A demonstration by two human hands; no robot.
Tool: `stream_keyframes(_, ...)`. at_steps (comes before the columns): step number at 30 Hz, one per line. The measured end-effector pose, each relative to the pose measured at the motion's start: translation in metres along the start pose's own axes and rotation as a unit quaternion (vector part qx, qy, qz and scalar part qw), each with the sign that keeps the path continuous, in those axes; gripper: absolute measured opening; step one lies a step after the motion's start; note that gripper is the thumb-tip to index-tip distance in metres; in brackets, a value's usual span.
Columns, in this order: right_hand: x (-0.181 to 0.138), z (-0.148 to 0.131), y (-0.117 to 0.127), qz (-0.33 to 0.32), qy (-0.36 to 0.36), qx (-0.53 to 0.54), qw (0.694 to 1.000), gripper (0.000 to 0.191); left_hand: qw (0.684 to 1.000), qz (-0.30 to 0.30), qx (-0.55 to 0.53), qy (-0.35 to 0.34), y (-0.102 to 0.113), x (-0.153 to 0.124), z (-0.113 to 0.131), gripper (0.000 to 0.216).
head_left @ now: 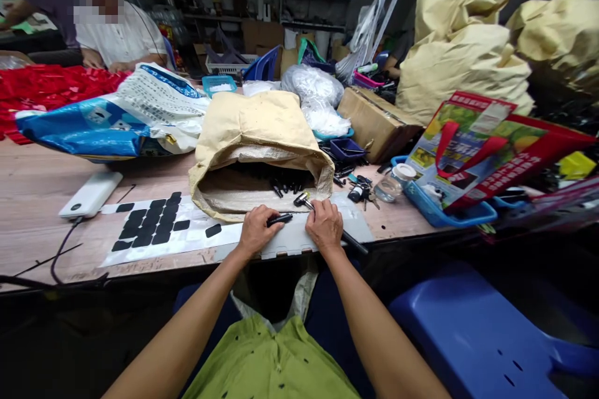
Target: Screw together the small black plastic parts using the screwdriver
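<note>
My left hand [257,231] is closed on a small black cylindrical piece [281,220], which lies low over a pale grey board [346,215] at the table's front edge. My right hand [325,224] grips a small hammer [303,200] with a metal head and a dark handle that sticks out behind toward the right. Just beyond both hands, a tan sack [255,115] lies on its side with its mouth facing me. Several black pieces [284,187] show inside the mouth; deeper in, it is too dark to make out.
Left of the sack are a sheet with black stickers [152,221], a white power bank [91,194] and a blue-white bag [116,115]. To the right stand a glass jar [392,183], a blue basket [435,215] and a cardboard box [374,121]. A person [119,37] sits across the table.
</note>
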State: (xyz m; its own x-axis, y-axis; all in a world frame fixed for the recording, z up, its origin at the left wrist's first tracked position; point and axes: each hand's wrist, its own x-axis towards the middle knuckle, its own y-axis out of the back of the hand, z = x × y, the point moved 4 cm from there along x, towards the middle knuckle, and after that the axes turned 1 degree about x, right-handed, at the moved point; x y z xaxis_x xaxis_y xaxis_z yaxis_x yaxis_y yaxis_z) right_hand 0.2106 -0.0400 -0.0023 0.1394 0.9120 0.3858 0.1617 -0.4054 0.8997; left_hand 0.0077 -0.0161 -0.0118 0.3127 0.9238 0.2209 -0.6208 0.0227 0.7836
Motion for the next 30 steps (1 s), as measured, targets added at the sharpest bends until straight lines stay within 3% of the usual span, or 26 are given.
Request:
stream_keyframes(7,0.004,0.006,0.0,-0.017,0.016,0.024,0.999,0.029,1.0,-0.002,-0.005,-0.002,0.0,0.003,-0.001,0.02)
stream_keyframes(13,-0.013,-0.006,0.033,-0.001,0.043,0.189,0.981,0.035,1.0,-0.007,-0.016,0.004,0.001,0.003,0.002,0.019)
stream_keyframes(18,-0.028,-0.018,0.041,-0.01,0.039,0.251,0.967,0.035,0.999,-0.02,-0.037,0.018,0.002,0.005,0.0,0.019)
stream_keyframes(23,-0.033,-0.026,0.045,0.003,0.037,0.264,0.964,0.036,0.998,-0.025,-0.054,0.031,0.001,0.006,-0.002,0.019)
stream_keyframes(30,-0.043,-0.036,0.044,-0.032,0.034,0.209,0.977,0.037,0.998,-0.022,-0.048,0.035,-0.001,0.006,-0.002,0.02)
